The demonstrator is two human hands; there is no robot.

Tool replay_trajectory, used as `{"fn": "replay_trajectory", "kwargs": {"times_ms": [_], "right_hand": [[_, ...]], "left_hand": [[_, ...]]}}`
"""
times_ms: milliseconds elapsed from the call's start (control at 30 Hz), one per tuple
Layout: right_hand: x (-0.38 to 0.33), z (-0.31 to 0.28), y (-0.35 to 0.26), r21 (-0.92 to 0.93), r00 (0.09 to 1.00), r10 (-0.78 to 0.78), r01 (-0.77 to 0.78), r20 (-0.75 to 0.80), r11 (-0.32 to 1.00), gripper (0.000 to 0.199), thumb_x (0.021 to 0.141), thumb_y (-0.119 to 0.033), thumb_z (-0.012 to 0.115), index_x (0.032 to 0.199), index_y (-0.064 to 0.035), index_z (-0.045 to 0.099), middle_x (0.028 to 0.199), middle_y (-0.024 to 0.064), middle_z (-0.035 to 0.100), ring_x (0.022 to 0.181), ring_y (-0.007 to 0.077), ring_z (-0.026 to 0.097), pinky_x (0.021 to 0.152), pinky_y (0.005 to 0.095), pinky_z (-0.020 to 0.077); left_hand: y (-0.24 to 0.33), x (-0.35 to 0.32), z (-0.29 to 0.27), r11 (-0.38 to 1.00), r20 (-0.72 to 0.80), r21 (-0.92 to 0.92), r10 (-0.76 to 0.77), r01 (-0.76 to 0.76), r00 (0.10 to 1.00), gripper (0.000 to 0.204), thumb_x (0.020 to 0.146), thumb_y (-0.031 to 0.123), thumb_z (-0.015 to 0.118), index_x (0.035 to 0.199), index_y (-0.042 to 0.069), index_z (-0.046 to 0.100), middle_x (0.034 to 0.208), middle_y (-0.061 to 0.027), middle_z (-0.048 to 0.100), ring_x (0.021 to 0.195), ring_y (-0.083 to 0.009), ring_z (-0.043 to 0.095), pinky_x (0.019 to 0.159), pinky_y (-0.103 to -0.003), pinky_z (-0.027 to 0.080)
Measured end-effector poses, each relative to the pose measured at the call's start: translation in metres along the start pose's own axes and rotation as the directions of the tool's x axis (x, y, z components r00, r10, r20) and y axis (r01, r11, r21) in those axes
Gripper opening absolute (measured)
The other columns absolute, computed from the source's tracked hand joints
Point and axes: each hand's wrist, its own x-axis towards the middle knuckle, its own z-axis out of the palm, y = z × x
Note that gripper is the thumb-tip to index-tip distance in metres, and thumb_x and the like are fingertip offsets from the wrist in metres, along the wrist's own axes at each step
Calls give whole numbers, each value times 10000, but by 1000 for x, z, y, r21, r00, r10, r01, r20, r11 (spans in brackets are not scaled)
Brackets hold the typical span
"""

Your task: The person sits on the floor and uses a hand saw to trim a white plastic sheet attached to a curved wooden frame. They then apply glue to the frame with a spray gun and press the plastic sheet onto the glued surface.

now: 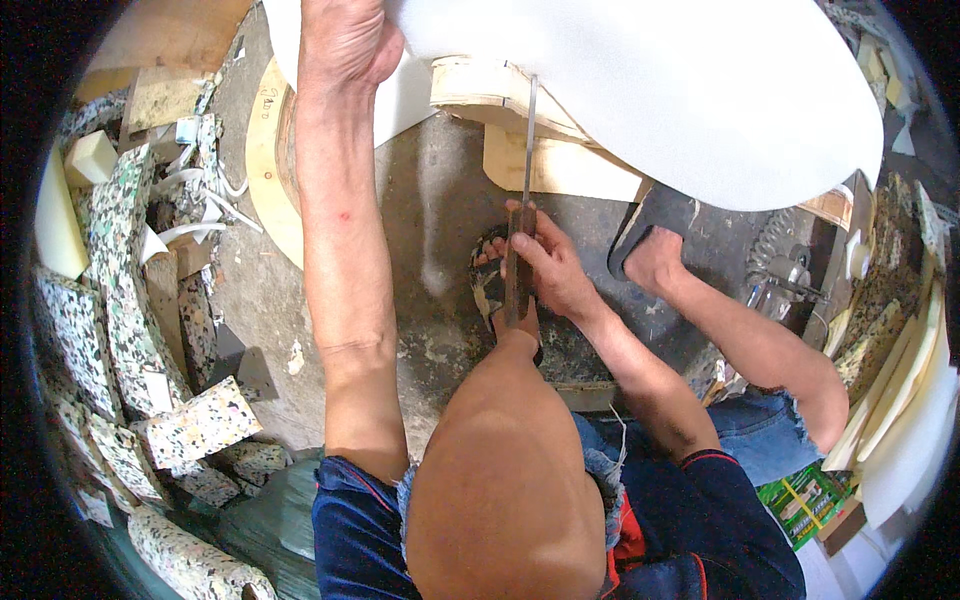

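Observation:
In my right hand (556, 262) is a long thin-bladed knife (518, 265), the fingers closed round its brown handle and the thumb along it. Its narrow metal blade points away from me, and the tip reaches the edge of a large white foam sheet (680, 90). Under that sheet sits a curved, pale wooden form (485, 82), just left of the blade. Another flat wooden piece (555, 165) lies lower, beyond my right hand. My left arm stretches far forward; the heel of my left hand (350, 45) is over the white sheet, its fingers beyond the upper edge of the view.
Speckled foam offcuts (130, 250) pile up on the left, beside a curved wooden template (264, 160). To the right are a metal tool with a coiled hose (785, 268), pale sheets (890, 400) and a green box (803, 505). My sandalled feet stand on the concrete floor (425, 310).

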Motion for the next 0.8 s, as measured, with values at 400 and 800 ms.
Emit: {"fn": "replay_trajectory", "kwargs": {"times_ms": [400,800], "right_hand": [[-8,23,-22,1,999,-49,49,-2,999,484,1014,-198,583,1456,-62,440,985,15,619,821,112,616,729,273,532],[1,30,-50,-83,997,-70,72,30,994,492,1018,-200,565,1468,-75,412,936,49,600,774,135,615,663,298,518]], "left_hand": [[2,-2,2,1000,14,-27,0,1,1000,393,886,105,753,1240,-4,620,1157,-107,706,1036,-190,676,936,-341,539],[4,-3,2,998,26,-61,-3,5,1000,402,894,86,737,1264,2,606,1182,-112,694,1060,-199,668,952,-354,533]]}}
